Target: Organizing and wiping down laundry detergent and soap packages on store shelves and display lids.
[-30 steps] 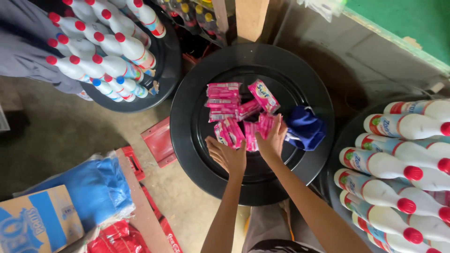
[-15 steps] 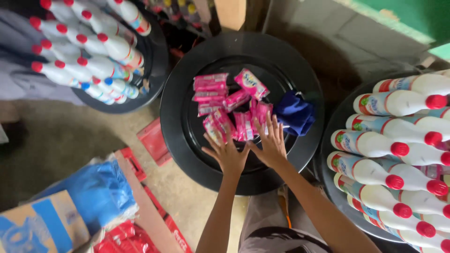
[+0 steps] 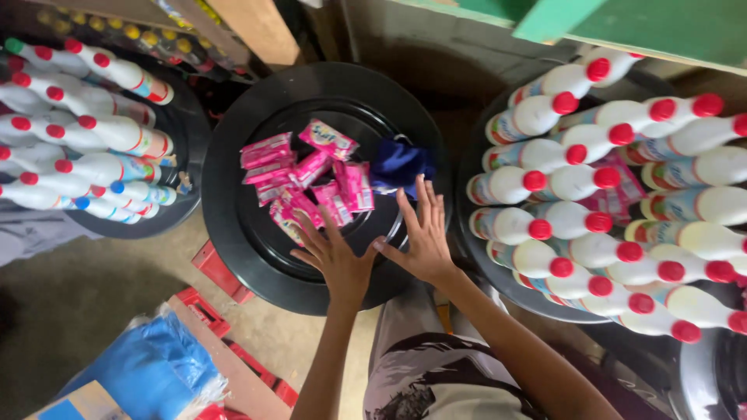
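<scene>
1. A heap of pink sachets and a blue cloth are held in the round black tub.
2. The left hand and right hand are spread flat, fingers open, gripping nothing, at the heap's near edge.
3. White bottles with red caps are stacked in the right basin, more in the left.

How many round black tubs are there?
3, maybe more hidden. One middle tub holds pink packets by both hands, left hand and right hand. One left tub and one right tub hold white bottles.
</scene>
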